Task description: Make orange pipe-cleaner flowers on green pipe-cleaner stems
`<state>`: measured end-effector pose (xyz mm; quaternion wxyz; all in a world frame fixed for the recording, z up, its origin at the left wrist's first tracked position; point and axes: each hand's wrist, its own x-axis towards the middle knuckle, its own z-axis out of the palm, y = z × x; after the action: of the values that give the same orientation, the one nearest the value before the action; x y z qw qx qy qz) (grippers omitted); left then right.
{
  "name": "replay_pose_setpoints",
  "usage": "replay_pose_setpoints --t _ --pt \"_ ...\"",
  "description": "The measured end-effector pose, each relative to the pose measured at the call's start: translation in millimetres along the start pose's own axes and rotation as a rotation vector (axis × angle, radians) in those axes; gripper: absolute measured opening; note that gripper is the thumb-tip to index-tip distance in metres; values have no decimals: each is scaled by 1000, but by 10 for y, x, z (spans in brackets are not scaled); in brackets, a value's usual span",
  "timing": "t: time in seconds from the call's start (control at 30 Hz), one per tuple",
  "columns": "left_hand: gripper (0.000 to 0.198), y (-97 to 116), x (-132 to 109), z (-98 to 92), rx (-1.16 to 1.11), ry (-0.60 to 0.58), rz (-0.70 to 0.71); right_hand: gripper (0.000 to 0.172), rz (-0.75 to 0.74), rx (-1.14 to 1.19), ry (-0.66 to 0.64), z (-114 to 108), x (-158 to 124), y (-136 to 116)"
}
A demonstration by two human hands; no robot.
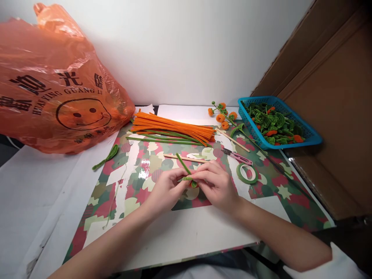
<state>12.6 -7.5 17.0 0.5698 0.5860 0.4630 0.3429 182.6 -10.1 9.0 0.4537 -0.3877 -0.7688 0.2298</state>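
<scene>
Between my two hands is a green pipe cleaner (183, 162), one end sticking up and away from me, the other bent near my fingertips. My left hand (170, 186) pinches it from the left. From the right, my right hand (215, 182) closes its fingertips on the same piece. A bit of orange and a curled green part show just under the fingers, partly hidden. Just beyond my hands lies a thin wooden stick (186, 158). Further back are a bundle of orange pipe cleaners (174, 127) and several green pipe cleaners (165, 140).
To the right lie a roll of green tape (254, 174), pink-handled pliers (240, 157), another stick (234, 140) and an orange flower stem (222, 116). A blue basket (314, 138) holds green and orange pieces. A green leaf (107, 155) lies left, near an orange plastic bag (66, 89).
</scene>
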Motion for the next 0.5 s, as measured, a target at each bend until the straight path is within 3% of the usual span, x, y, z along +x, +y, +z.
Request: replay_pose_setpoints --t 0.1,0.2,0.33,0.5 --pt "17 14 15 -6 -50 -55 -30 20 27 37 -25 9 3 18" --pt "15 18 34 -13 -228 -109 -22 13 285 213 15 39 -2 52" --pt "26 -33 45 -38 -345 -157 -64 43 645 571 -47 54 22 81" --pt "20 -126 49 -68 -369 -245 -98 28 703 722 -178 15 81 44"
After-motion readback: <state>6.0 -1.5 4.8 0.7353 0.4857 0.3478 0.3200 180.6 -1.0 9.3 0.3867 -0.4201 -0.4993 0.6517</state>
